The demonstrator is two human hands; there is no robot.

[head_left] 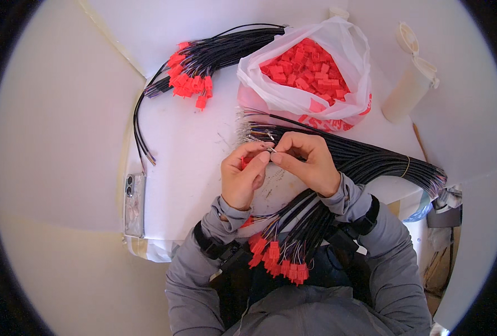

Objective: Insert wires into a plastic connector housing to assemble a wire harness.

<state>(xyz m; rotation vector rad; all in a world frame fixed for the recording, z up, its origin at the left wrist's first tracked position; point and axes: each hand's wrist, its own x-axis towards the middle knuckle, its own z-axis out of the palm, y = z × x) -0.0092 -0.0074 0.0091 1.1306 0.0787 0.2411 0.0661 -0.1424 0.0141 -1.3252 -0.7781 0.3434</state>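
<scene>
My left hand (pixel 242 176) is closed, with a red plastic connector housing (pixel 245 162) showing partly between its fingers. Close against it, my right hand (pixel 311 161) pinches a thin wire end with a small metal terminal (pixel 271 149). The fingertips of both hands nearly meet, so the exact contact is hidden. Beneath and beyond them lies a bundle of black cables (pixel 366 154), its bare wire ends with silvery terminals pointing left. Over my lap hangs another bunch of black cables (pixel 293 215), tipped with red connector housings (pixel 273 252).
A white plastic bag (pixel 254 92) full of red housings (pixel 307 70) stands at the back. To its left lies a cable bundle (pixel 231 47) with red ends. A phone (pixel 135 205) rests at the left table edge, and a cream bottle (pixel 408 92) with its lid up stands back right.
</scene>
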